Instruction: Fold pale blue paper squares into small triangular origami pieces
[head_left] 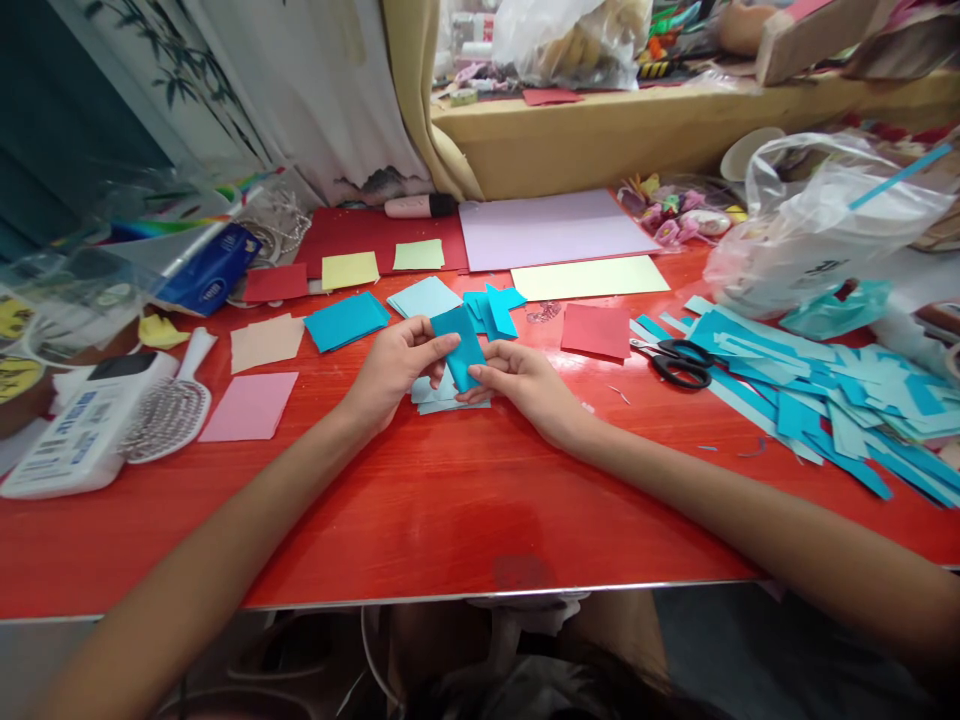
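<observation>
At frame centre, the left hand (397, 365) and right hand (521, 382) are pinching opposite ends of a blue paper rectangle (460, 348), thumbs pressing against fingers, probably steadying the small piece.

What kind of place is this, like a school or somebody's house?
It looks like a craft table, probably in somebody's house. The scissors and the pile of paper strips suggest crafts, and the hairbrush makes it seem like home.

Held blue sheet (460, 343): matt paper. Tabletop (390, 530): glossy, smooth. Scissors (664, 351): metal blades.
</observation>
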